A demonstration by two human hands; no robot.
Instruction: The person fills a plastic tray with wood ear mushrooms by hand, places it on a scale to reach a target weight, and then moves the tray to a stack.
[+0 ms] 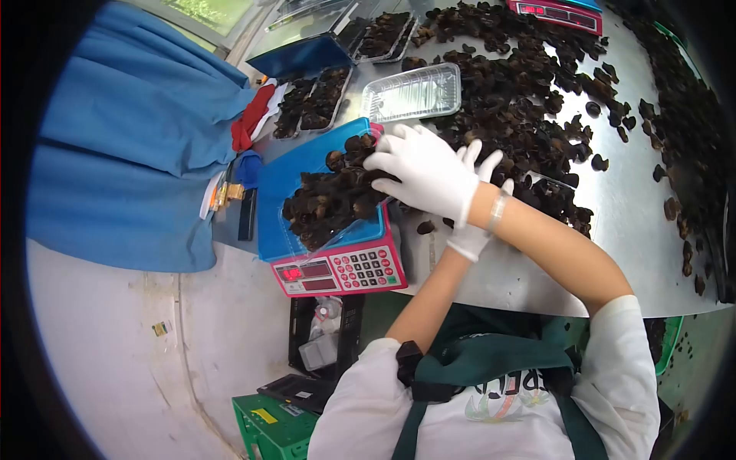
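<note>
**Steel table (506, 280): your wrists cross beside the scale (337, 274)**

Nearest, at eleven o'clock, your gloved left hand (469, 239) passes beneath the right wrist, fingers spread near the heap; its palm is hidden, so you cannot tell whether it grips anything. Your gloved right hand (429, 169) curves over the edge of the dark pieces (322, 207) at ten o'clock, on the scale's blue pan; whether it pinches any cannot be told.

You seem to be partway through handling those pieces. Moving either hand from here calls for freeing the crossed wrists without dragging pieces off.

Beyond, the loose heap (498, 100) spreads at twelve, a see-through tray (414, 92) and filled trays (326, 100) sit towards eleven, and another scale (556, 17) stands farthest, near one.
</note>
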